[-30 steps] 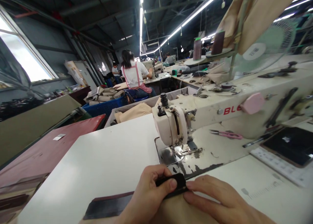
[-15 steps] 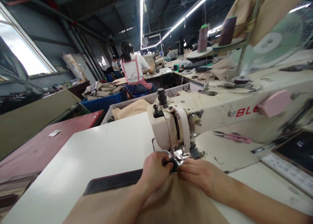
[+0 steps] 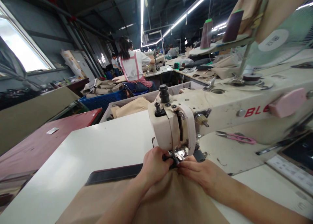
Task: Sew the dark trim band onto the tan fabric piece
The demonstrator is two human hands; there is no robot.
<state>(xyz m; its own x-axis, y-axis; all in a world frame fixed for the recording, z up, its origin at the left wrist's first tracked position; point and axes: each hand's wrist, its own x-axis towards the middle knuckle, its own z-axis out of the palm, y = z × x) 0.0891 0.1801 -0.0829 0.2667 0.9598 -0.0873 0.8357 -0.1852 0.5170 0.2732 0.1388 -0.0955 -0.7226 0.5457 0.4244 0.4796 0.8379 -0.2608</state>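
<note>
A tan fabric panel (image 3: 110, 201) with a black strip (image 3: 114, 173) along its far edge lies on the white sewing table (image 3: 117, 133). My left hand (image 3: 156, 165) is closed on the black strip, thumb and fingers pinched just left of the presser foot (image 3: 180, 154). At the foot's right side, my right hand (image 3: 204, 173) has its fingers drawn together on the tan fabric, which bunches between the two hands. The sewing machine head (image 3: 168, 126) stands directly over the fingertips. The needle cannot be made out.
Pink-handled thread snips (image 3: 236, 137) lie on the machine bed at right. Thread cones (image 3: 207, 33) and a fan (image 3: 274, 45) stand behind the machine arm. Beyond the table are a grey-lined bin (image 3: 132, 106) with tan pieces, a blue basket (image 3: 102, 100) and a seated co-worker (image 3: 133, 66).
My view has shifted slightly, so the machine sits a little further right in the picture. Both hands keep their hold beside the foot; the fabric has hardly moved.
</note>
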